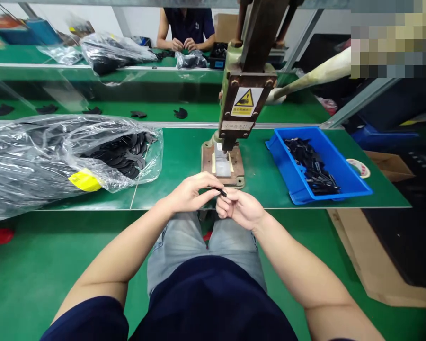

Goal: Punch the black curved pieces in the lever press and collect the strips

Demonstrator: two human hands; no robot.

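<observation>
Between my two hands, near the table's front edge, is a small black plastic part (220, 191), mostly covered by fingers. My left hand (193, 192) pinches one end of it between thumb and fingers. The fingertips of my right hand (241, 207) close on its other end, with the remaining fingers curled. Just beyond the hands stands a hand press (246, 106) with a warning label. Its metal fixture plate (222, 166) sits on a brown base under the ram. The part's exact shape cannot be made out.
On the left, a clear plastic bag (28, 156) spills curved black pieces (128, 154). A blue bin (287, 182) with black parts stands on the right beside a tape roll (358, 168). Black pieces lie along the strip behind (180, 113). A co-worker (186, 31) sits opposite.
</observation>
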